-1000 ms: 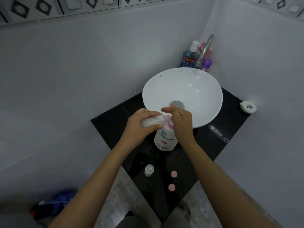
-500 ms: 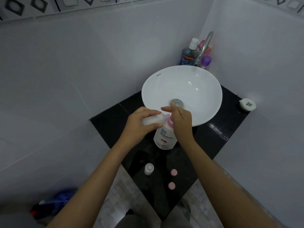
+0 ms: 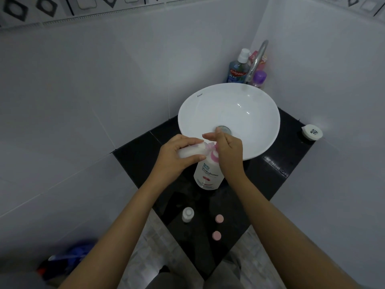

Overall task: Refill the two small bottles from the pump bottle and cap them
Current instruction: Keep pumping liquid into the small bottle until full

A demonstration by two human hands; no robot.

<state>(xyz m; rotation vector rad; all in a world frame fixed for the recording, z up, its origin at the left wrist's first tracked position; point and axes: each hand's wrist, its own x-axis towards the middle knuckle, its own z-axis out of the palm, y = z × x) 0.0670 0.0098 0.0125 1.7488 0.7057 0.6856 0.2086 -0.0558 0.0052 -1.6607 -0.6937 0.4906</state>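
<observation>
A small bottle point(image 3: 192, 152) is held on its side in the left hand point(image 3: 177, 156), fingers curled around its body, with its open mouth turned toward the pink nozzle of the pump bottle point(image 3: 209, 174). The right hand point(image 3: 228, 152) is laid over the pump head, palm down, fingers bent loosely and wrapped around nothing; the index finger is stretched out to the left above the nozzle. Both forearms are reached forward from the lower edge of the view, and the hands are met just above the pump bottle.

The pump bottle is stood upright on the black counter point(image 3: 141, 155), just in front of the white basin point(image 3: 229, 119). Its body is white with a pink collar; how much is left in it cannot be told. The contents of the held bottle cannot be made out either.

A second small bottle point(image 3: 187, 214) is stood upright nearer the counter's front tip, uncapped, and whether anything is in it cannot be told. Two pink caps point(image 3: 219, 218) point(image 3: 216, 235) are laid flat on the counter just to its right, one behind the other, apart from both bottles.

The basin is seen empty, only its drain showing. Behind it, a mouthwash bottle point(image 3: 237, 69) and a purple-capped bottle point(image 3: 259, 78) are stood beside the tap point(image 3: 257, 59).
</observation>
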